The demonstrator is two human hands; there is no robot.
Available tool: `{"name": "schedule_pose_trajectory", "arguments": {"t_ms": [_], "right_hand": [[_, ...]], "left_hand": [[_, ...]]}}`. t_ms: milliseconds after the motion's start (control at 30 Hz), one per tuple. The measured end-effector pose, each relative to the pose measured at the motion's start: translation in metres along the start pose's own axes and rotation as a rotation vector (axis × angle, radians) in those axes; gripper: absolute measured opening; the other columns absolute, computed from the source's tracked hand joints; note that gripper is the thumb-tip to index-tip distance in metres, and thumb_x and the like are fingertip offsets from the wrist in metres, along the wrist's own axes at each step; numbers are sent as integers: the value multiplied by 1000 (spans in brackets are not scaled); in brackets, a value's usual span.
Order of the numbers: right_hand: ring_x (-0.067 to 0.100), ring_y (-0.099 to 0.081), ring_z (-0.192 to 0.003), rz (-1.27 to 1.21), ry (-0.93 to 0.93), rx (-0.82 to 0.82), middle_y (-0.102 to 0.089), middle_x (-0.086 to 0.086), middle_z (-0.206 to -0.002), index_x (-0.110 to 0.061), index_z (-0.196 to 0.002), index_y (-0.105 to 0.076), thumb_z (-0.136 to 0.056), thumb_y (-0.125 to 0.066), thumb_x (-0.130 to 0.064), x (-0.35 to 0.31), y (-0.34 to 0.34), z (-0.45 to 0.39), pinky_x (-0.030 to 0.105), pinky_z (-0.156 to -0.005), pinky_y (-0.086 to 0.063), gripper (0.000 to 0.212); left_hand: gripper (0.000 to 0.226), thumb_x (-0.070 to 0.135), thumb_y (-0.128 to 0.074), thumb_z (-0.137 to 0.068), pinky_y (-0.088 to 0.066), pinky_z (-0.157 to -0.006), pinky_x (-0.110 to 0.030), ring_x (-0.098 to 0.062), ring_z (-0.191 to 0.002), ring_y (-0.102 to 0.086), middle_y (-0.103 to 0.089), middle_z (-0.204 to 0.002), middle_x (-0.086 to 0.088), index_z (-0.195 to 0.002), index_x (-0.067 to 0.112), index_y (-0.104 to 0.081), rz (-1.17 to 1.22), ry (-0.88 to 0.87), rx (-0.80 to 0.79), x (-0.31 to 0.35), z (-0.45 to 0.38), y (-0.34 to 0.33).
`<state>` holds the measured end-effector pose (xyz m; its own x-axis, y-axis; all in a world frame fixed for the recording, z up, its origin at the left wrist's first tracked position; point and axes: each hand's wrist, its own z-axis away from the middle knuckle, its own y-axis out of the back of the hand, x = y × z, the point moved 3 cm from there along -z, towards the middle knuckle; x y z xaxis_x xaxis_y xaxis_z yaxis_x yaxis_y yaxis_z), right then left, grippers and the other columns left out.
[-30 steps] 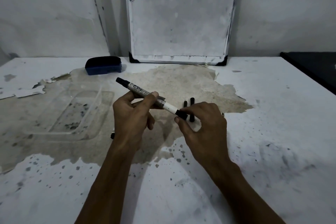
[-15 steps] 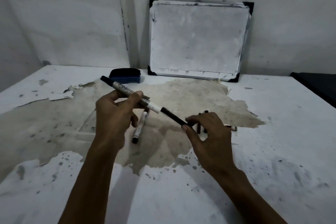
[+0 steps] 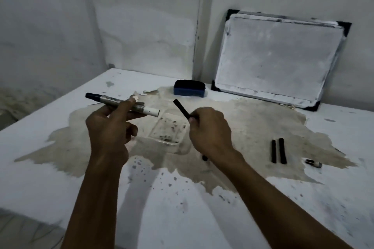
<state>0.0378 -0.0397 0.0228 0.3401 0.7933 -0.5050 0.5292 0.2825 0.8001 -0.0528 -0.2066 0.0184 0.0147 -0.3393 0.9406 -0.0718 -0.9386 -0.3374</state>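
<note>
My left hand (image 3: 110,129) grips a whiteboard marker body (image 3: 121,103), held nearly level above the table, its black capped end pointing left and its open white end pointing right. My right hand (image 3: 208,129) pinches a thin black ink stick (image 3: 181,110) that points up and to the left, fully clear of the marker's open end. Between and below the hands a clear plastic tray (image 3: 168,129) lies on the table, speckled with black marks.
Two more black ink sticks (image 3: 278,150) lie side by side on the table at the right, with a small dark end plug (image 3: 313,163) beyond them. A blue eraser (image 3: 189,87) and a smudged whiteboard (image 3: 277,58) stand at the back wall. Another black marker tip (image 3: 204,158) peeks from under my right wrist.
My right hand has drawn the black ink stick completely out of the marker body and lifted it. My left hand moved the marker up and left. The camera view turned left.
</note>
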Motion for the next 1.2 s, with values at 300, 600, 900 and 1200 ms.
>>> {"name": "schedule_pose_trajectory", "arguments": {"t_ms": [300,600,900,1200], "right_hand": [[30,-60,-99,462,30,-337,-41,-1,-74,-17,-88,-42,-83,-54,-18,-63,-54,-39,53,-113,-7,13],[24,-53,-83,370,47,-246,-44,-3,-73,-21,-87,-46,-83,-60,-27,-56,-63,-40,47,-103,-23,16],[15,-65,-87,74,-69,38,-71,-8,-96,-25,-102,-71,-82,-65,-36,32,20,8,29,-73,-51,23],[26,-66,-77,201,-587,164,-68,5,-85,-21,-85,-70,-77,-59,-30,189,85,44,31,-65,-54,16]], "left_hand": [[13,14,-70,-89,-33,-38,-23,-18,-53,-66,-76,-66,-5,-78,7,-69,16,19,18,3,-7,24],[13,15,-70,-89,-34,-38,-22,-15,-35,-48,-78,-77,-15,-86,3,-73,-11,61,-15,-4,-7,17],[14,18,-72,-89,-31,-40,-22,-14,-34,-42,-77,-75,-8,-79,8,-74,-24,97,-135,-23,24,-37],[14,16,-71,-89,-29,-37,-21,-12,-31,-39,-79,-77,-10,-78,8,-73,-38,154,-327,-59,73,-127]]}}
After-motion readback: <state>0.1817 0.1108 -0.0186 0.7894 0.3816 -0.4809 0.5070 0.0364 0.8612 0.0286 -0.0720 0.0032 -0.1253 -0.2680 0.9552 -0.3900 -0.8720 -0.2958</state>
